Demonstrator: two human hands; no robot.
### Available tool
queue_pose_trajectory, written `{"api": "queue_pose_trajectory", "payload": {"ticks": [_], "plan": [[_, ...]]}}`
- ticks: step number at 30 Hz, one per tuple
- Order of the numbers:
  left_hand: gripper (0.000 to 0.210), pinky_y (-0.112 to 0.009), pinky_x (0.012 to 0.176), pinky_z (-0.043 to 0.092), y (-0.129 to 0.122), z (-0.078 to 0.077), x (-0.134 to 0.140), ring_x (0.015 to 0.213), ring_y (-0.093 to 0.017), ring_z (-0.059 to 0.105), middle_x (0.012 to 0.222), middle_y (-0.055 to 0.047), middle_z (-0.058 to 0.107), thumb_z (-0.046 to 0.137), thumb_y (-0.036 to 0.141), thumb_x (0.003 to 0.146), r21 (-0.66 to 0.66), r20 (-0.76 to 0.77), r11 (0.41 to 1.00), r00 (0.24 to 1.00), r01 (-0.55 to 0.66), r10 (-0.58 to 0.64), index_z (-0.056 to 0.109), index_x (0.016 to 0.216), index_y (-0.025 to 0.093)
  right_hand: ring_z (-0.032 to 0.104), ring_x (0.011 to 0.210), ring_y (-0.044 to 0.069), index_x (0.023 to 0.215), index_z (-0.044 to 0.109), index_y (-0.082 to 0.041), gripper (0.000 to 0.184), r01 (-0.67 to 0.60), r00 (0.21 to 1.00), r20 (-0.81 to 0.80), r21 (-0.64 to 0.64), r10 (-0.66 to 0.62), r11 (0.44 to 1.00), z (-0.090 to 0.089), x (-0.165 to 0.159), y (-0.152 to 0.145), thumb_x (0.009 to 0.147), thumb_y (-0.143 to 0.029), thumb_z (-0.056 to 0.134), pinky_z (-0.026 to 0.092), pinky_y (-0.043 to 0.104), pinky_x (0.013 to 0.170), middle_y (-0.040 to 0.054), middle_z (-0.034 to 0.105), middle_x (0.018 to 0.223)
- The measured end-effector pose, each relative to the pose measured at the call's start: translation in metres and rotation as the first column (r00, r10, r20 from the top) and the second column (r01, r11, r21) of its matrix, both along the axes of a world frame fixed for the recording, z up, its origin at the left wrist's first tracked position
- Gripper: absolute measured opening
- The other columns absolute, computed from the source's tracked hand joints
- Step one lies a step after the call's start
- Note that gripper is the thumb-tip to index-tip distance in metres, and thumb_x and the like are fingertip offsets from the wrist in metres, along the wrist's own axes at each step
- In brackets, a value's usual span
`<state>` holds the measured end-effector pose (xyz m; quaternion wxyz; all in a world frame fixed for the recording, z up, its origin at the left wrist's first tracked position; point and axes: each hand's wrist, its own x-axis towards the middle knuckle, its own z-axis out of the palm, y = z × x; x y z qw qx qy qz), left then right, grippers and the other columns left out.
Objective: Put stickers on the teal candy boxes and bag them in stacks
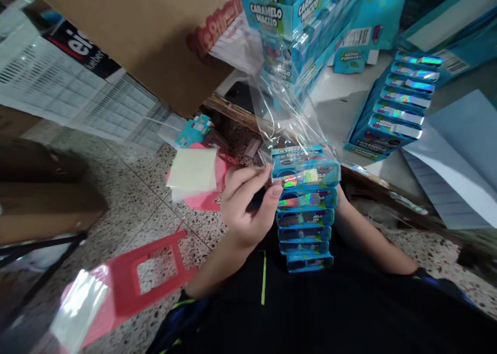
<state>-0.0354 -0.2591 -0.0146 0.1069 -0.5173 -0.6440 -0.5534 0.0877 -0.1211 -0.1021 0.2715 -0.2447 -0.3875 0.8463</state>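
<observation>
A stack of several blue candy boxes [305,209] with shiny holographic strips rests against my lap. A clear cellophane bag [283,111] rises from the top of the stack toward the table. My left hand [248,209] presses on the stack's left side, thumb on a box near the top, fingers pinching the cellophane edge. My right hand is hidden behind the stack; only its forearm [368,240] shows, reaching in from the right.
A wooden-edged table [337,100] ahead carries a tilted row of the same boxes [396,105] and wrapped packs labelled "Caramelo Macizo" [295,23]. A large cardboard box [135,38] stands at left. A red plastic stool [135,276] and yellow papers [192,170] sit on the terrazzo floor.
</observation>
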Motion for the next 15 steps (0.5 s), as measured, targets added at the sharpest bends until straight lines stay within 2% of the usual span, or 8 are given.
{"api": "queue_pose_trajectory", "payload": {"ticks": [4, 8, 10, 12, 15], "plan": [[0.028, -0.028, 0.075, 0.062, 0.0, -0.004, 0.006, 0.085, -0.012, 0.071, 0.098, -0.001, 0.076, 0.075, 0.017, 0.09, 0.093, 0.049, 0.994, 0.998, -0.054, 0.049, 0.076, 0.117, 0.025, 0.069, 0.107, 0.032, 0.105, 0.063, -0.03, 0.055, 0.019, 1.0, -0.022, 0.113, -0.017, 0.993, 0.006, 0.004, -0.003, 0.068, -0.067, 0.08, 0.06, 0.051, 0.088, 0.0044, 0.072, 0.098], [0.01, -0.027, 0.071, 0.061, 0.004, -0.008, 0.006, 0.077, -0.011, 0.07, 0.085, 0.002, 0.073, 0.076, 0.019, 0.09, 0.137, 0.113, 0.989, 0.993, -0.052, 0.036, 0.077, 0.099, 0.023, 0.067, 0.109, 0.03, 0.102, 0.065, -0.028, 0.049, 0.078, 0.997, -0.042, 0.289, -0.069, 0.954, 0.016, 0.005, -0.004, 0.075, -0.067, 0.075, 0.057, 0.047, 0.096, 0.004, 0.07, 0.103], [0.002, -0.028, 0.07, 0.06, 0.006, -0.011, 0.003, 0.073, -0.011, 0.068, 0.08, 0.002, 0.071, 0.074, 0.022, 0.092, 0.182, 0.079, 0.983, 0.997, -0.038, 0.024, 0.075, 0.094, 0.022, 0.066, 0.109, 0.029, 0.104, 0.065, -0.028, 0.052, 0.094, 0.996, -0.036, 0.329, -0.087, 0.94, 0.017, 0.005, -0.004, 0.075, -0.07, 0.074, 0.057, 0.046, 0.097, 0.0039, 0.07, 0.103], [0.004, -0.029, 0.069, 0.061, 0.007, -0.013, 0.002, 0.07, -0.011, 0.066, 0.079, 0.003, 0.068, 0.07, 0.025, 0.094, 0.232, 0.004, 0.972, 1.0, -0.026, 0.026, 0.072, 0.093, 0.022, 0.066, 0.11, 0.03, 0.108, 0.064, -0.028, 0.058, 0.107, 0.994, -0.017, 0.33, -0.108, 0.938, 0.017, 0.006, -0.005, 0.073, -0.074, 0.073, 0.056, 0.047, 0.098, 0.0042, 0.069, 0.105], [0.007, -0.032, 0.068, 0.062, 0.003, -0.013, 0.0, 0.068, -0.012, 0.063, 0.078, 0.002, 0.067, 0.065, 0.027, 0.096, 0.241, -0.11, 0.97, 0.994, 0.004, 0.024, 0.069, 0.093, 0.022, 0.063, 0.116, 0.034, 0.111, 0.063, -0.03, 0.073, 0.17, 0.982, 0.022, 0.351, -0.189, 0.921, 0.016, 0.006, -0.008, 0.063, -0.084, 0.072, 0.054, 0.051, 0.102, 0.006, 0.069, 0.114]]}}
